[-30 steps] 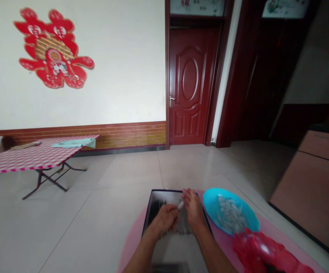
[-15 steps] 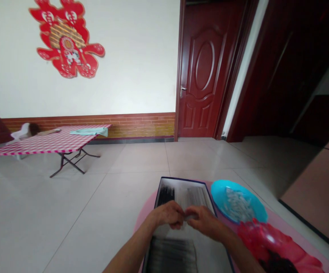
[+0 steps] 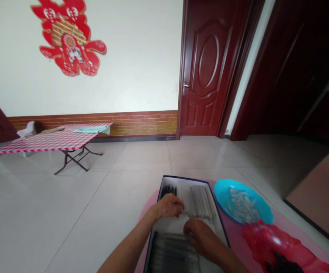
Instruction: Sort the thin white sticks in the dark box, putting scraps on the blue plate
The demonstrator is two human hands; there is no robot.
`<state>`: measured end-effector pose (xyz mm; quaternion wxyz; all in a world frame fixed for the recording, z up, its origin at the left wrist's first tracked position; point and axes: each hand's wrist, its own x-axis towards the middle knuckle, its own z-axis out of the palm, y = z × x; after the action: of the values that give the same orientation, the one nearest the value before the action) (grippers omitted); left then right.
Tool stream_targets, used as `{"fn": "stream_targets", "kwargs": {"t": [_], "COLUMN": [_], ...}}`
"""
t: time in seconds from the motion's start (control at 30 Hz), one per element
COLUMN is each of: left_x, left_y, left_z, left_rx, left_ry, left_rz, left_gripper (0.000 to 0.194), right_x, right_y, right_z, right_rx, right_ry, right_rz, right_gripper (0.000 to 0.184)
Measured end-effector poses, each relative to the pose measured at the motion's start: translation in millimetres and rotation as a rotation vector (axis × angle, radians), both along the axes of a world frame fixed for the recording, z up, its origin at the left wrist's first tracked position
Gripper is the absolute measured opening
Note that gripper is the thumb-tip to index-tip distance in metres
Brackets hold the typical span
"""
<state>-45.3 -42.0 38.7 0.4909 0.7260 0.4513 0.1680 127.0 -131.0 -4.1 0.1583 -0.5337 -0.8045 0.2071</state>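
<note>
While dark sticks (image 3: 169, 188) and pale sticks (image 3: 200, 201) lay in rows in the box (image 3: 168, 226), pale pieces (image 3: 242, 204) lay loose in the bowl (image 3: 222, 192); I judged the work partway. The left hand (image 3: 170, 206) and right hand (image 3: 200, 233) curled over the box; whether either held anything, I couldn't tell.

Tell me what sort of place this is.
Probably a room in a home, judging by the glossy dark-red panelled door, the large red-and-gold cut-out wall decoration and the folding-legged table with a pink-and-white checked top.
</note>
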Motion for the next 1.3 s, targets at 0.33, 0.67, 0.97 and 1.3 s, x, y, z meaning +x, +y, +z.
{"fn": "stream_targets", "kwargs": {"t": [0.33, 0.67, 0.97, 1.3], "left_x": [28, 22, 18, 18], "left_y": [41, 30, 33, 36], "left_z": [-17.2, -30.9, -26.2, -31.5], "left_rx": [0.308, 0.643, 0.666, 0.689], "left_ry": [-0.173, -0.114, -0.104, -0.072], "left_rz": [0.515, 0.625, 0.662, 0.649], "left_gripper": [0.038, 0.033, 0.032, 0.033], "right_x": [-19, -12, -20, -22], "right_y": [4, 16, 55, 52], "right_z": [3.4, 4.6, 9.0, 0.5], "right_rx": [-0.051, 0.057, 0.278, 0.314], "right_ry": [-0.044, -0.027, -0.395, -0.353], "right_rz": [0.051, -0.05, -0.133, -0.198], "right_gripper": [0.032, 0.028, 0.03, 0.028]}}
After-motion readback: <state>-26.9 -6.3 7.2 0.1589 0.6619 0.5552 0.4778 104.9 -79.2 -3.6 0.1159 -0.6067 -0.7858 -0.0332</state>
